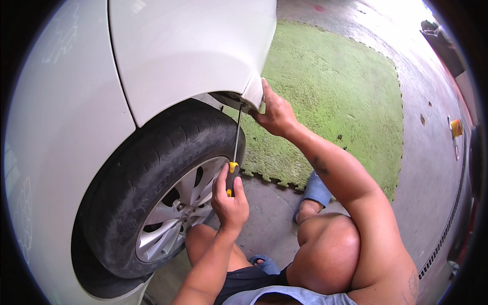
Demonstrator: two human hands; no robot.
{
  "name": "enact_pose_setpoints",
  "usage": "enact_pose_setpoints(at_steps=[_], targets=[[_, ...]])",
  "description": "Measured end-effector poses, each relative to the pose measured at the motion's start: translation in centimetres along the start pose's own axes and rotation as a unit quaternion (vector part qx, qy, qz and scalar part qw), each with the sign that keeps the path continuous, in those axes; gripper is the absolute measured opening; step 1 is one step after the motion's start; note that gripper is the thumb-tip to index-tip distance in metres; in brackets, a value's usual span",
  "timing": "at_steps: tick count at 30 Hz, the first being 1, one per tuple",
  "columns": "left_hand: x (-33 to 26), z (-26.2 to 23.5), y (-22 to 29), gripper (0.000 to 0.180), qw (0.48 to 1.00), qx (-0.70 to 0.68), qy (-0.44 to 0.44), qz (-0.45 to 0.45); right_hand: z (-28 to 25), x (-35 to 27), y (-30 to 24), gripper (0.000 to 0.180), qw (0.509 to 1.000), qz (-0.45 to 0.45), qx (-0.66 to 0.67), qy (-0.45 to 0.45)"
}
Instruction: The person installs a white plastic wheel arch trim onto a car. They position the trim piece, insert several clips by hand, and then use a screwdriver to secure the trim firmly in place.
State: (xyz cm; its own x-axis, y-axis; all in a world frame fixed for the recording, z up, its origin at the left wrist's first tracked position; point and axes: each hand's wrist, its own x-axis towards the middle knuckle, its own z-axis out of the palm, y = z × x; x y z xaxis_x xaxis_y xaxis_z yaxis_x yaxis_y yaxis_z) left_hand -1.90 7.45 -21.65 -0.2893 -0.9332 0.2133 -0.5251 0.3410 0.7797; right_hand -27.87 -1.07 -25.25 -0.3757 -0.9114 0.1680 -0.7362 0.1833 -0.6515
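Note:
A long-shafted screwdriver with a black and yellow handle is closed in my left hand, beside the wheel. Its thin metal shaft points up, the tip reaching the dark underside behind the lower edge of a white car's bumper. What the tip touches is too small to make out. My right hand grips that bumper's lower corner, thumb beneath and fingers along the outer side. Close to my left hand stand the black tire and its silver alloy wheel, under the arch of the white body panel.
A green foam mat with toothed edges lies on the grey concrete floor, with small dark bits on it. A yellow-orange object sits at the far right, near a floor grate. My bent knees are close below my arms.

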Motion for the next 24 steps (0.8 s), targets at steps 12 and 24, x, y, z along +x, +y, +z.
enact_pose_setpoints(at_steps=[12,24], targets=[[-0.57,0.38,-0.2,0.042,0.995,-0.078,-0.026,-0.057,-0.43,-0.06,-0.34,0.102,1.0,0.004,-0.002,-0.001],[-0.43,0.79,-0.79,0.041,0.992,-0.108,-0.012,-0.062,-0.54,-0.01,-0.5,0.102,1.0,0.022,0.001,-0.016]])
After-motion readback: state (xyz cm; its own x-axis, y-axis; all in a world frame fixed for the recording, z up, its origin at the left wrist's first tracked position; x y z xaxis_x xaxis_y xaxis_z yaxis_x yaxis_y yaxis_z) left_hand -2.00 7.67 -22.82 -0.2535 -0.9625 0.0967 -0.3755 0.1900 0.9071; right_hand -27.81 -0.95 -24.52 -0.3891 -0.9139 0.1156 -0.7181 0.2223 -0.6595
